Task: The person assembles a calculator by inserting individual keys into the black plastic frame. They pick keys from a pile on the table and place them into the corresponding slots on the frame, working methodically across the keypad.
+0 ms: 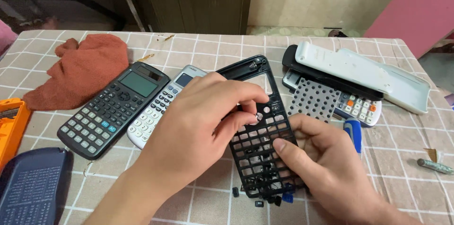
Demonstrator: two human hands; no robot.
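- A small round silvery key cap (256, 117) is pinched between the thumb and fingertips of the left hand (198, 125), right at the face of a black plastic calculator front shell (257, 140).
- The shell is gripped along its lower right edge by the right hand (321, 159): the thumb is pressed flat on the grid of square key holes, and the other fingers are curled behind it.
- The shell is held tilted above the table; a rectangular display window is cut into its upper part, and rows of small openings are seen below.
- Several tiny loose black keys (265, 200) are scattered on the cloth just under the shell's lower edge.
- A grey rubbery keypad membrane (313, 99), perforated with round dots, is laid just right of the shell, over a pale calculator with an orange key (359, 108).
- A black flat cover and a white hard plastic back cover (364, 73) are stacked above that.
- To the left, a dark scientific calculator (113, 107) and a white one (153, 114) are laid side by side.
- A rust-coloured crumpled cloth (85, 66) is seen further left.
- Everything is set on a beige checked tablecloth (208, 196).
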